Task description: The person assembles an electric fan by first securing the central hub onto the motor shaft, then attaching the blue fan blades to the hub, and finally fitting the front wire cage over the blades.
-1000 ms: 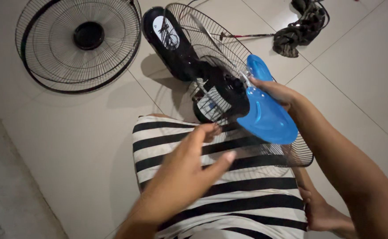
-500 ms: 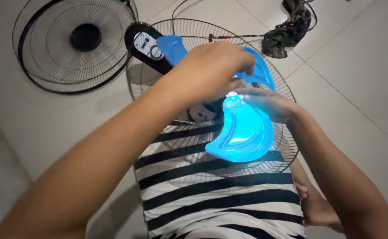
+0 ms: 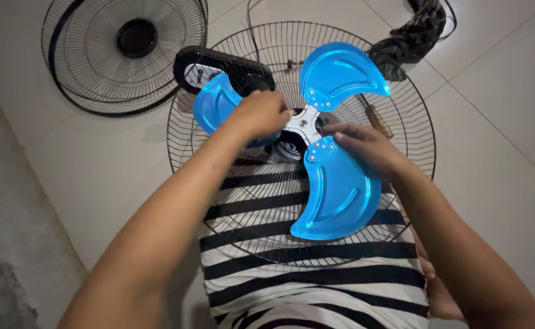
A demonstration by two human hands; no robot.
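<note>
A blue three-bladed fan propeller (image 3: 339, 194) with a silver hub (image 3: 304, 122) sits over the round black wire rear guard (image 3: 413, 128) of a fan, which rests against my striped lap. My left hand (image 3: 260, 114) grips the left blade near the hub. My right hand (image 3: 365, 146) holds the lower blade close to the hub, fingertips touching its root. The fan's black control housing (image 3: 209, 66) shows behind the left blade.
A second black wire guard (image 3: 124, 52) lies on the pale tiled floor at the upper left. A dark bundled cloth or cord (image 3: 417, 30) lies at the upper right. A tool with a brown handle (image 3: 378, 120) shows through the grille. Rough concrete runs along the left edge.
The fan has swung round to face me, so all three blades show. My left hand came off my lap onto the left blade; my right hand stayed at the hub.
</note>
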